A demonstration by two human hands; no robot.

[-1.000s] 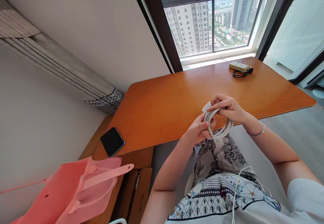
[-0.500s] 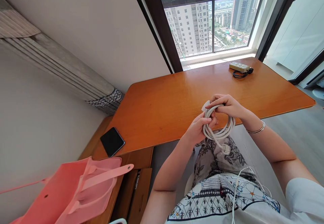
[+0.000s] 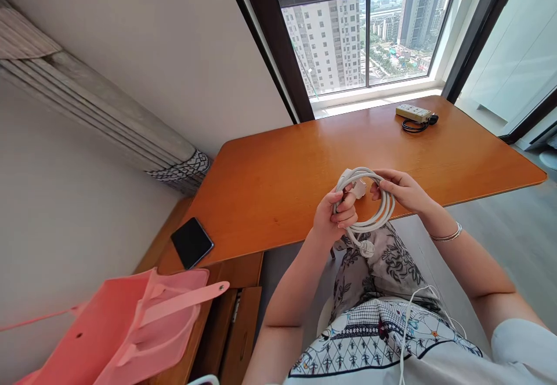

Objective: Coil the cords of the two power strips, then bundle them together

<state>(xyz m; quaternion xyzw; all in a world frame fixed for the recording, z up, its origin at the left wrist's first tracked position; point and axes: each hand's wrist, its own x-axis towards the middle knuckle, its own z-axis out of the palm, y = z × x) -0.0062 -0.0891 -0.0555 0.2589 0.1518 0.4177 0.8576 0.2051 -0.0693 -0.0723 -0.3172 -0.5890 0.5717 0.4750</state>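
Note:
A white cable, wound into a loose coil, is held above the near edge of the wooden table. My left hand wraps its fingers round the coil's left side. Against the upper right of the coil, my right hand pinches the strands between thumb and fingers. One white plug hangs from the bottom of the coil over my lap. Another white end piece shows inside the loop by my left fingers.
A power strip with a black cord lies at the table's far right. On the left are a dark phone or tablet and an open pink bag. A thin white cord runs across my lap.
Both hands have turned the coil and brought it slightly left. The right hand has slid from the coil's top to its right side, and the hanging plug has shifted left.

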